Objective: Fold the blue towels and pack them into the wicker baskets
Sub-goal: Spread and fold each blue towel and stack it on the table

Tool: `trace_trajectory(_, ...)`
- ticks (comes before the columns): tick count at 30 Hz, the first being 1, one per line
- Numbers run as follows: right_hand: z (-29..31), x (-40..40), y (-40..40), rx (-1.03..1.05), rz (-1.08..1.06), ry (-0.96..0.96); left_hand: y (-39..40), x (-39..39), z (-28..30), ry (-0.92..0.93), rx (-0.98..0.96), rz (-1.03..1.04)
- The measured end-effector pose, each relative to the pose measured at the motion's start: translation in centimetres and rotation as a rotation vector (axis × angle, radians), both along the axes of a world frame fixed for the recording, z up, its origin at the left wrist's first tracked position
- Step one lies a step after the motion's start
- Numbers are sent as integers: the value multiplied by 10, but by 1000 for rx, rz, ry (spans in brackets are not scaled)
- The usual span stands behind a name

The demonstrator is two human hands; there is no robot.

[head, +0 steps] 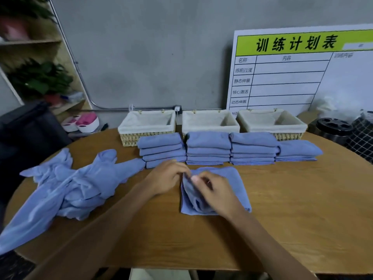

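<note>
Both hands meet at frame centre: the left hand (167,176) and right hand (216,190) each pinch the raised fold of a half-folded blue towel (232,178) lying on the table (292,209). The board (292,77) at upper right reads "训练计划表". Folded stacks (207,148) sit before three baskets (147,126); loose towels (70,184) lie at left.
</note>
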State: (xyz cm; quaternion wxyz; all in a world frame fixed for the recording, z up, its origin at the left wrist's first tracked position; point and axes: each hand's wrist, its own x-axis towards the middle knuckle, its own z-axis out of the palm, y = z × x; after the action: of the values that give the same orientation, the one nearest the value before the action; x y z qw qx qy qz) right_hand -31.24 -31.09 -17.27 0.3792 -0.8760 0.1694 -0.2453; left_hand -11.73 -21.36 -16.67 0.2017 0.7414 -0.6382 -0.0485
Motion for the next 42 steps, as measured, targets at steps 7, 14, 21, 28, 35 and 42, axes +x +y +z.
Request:
trace_trajectory(7, -15, -18, -81, -187, -75, 62, -31, -104, -22, 14, -80, 107)
trace_trajectory(14, -36, -36, -82, -382, 10, 456, -5, -84, -35, -169, 188, -49)
trace_trajectory(21, -12, -52, -58, -553, -70, 511, 22, -25, -21, -268, 274, 18)
trace_trajectory(28, -15, -57, -30, -572, -161, 295, -8, -103, -22, -80, 66, 177)
trace_trajectory(35, -19, -48, -49, -391, -111, 91, -13, -96, -31, -136, 270, 163)
trace_trajectory(42, -43, -35, -52, -370, -43, 536, -7, -86, -42, 33, 209, 285)
